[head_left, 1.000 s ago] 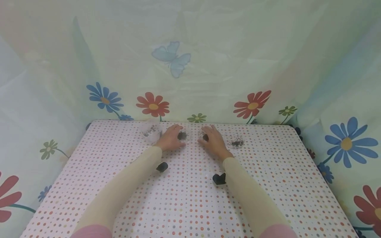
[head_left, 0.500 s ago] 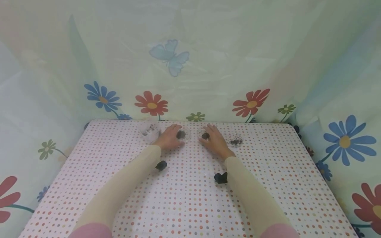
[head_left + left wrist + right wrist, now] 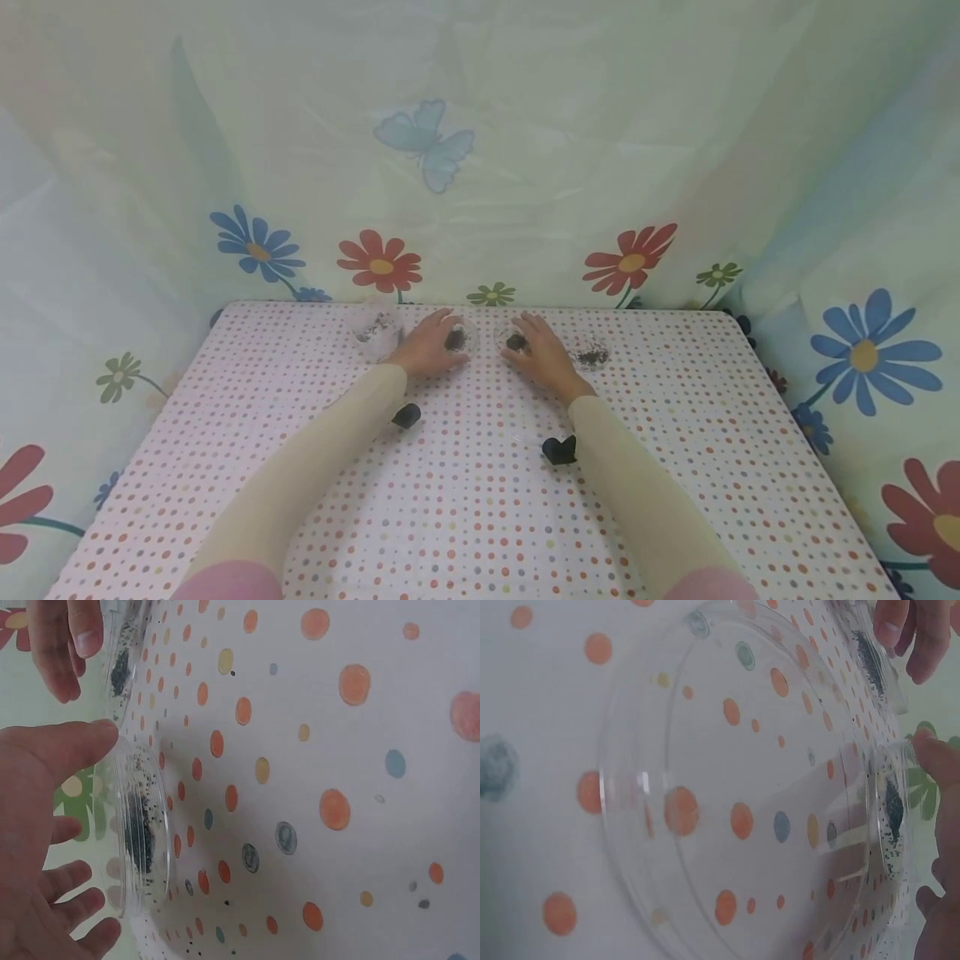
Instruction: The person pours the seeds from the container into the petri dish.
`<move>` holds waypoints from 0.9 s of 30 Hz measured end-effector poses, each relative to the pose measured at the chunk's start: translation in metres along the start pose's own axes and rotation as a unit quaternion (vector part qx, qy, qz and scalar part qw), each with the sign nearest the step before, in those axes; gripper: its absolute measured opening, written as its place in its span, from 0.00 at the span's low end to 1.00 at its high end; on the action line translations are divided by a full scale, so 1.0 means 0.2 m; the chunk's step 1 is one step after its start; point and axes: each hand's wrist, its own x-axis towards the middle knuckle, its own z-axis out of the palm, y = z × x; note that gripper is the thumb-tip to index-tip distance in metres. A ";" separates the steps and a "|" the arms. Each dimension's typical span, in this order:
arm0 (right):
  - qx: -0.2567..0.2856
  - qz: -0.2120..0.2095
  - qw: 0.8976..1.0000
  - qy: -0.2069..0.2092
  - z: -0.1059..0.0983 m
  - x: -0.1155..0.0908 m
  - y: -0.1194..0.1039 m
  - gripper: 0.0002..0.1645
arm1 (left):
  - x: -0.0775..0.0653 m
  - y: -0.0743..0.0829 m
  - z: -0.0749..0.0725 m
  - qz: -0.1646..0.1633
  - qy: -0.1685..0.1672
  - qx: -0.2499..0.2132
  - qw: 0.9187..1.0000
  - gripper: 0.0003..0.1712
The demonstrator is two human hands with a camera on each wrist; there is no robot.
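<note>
On a dotted surface (image 3: 480, 517), near its far edge, the left hand (image 3: 429, 346) grasps a clear dish (image 3: 466, 337) of dark grains (image 3: 454, 340) and the right hand (image 3: 546, 357) a second dish (image 3: 504, 335) nearby but apart, where an uneven squeeze could tip either and scatter its contents.

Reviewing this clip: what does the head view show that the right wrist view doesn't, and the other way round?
Only the head view: the printed butterfly, blue flowers and the person's pale sleeves.

Only the right wrist view, distinctly: a wide clear dish or lid in the foreground; the head view gives no clear outline of it.

Both: part of the left hand and right hand, each at a small clear dish with dark grains, the dotted cloth and a green flower.
</note>
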 end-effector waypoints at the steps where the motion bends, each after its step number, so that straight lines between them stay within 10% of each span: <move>1: -0.002 -0.001 1.000 0.000 0.00 0.00 0.00 0.40 | 0.00 0.00 0.00 0.002 -0.001 0.001 1.000 0.43; 27: 0.002 -0.004 1.000 0.004 -0.11 -0.13 -0.03 0.39 | -0.01 0.05 -0.03 0.028 -0.026 0.013 0.999 0.29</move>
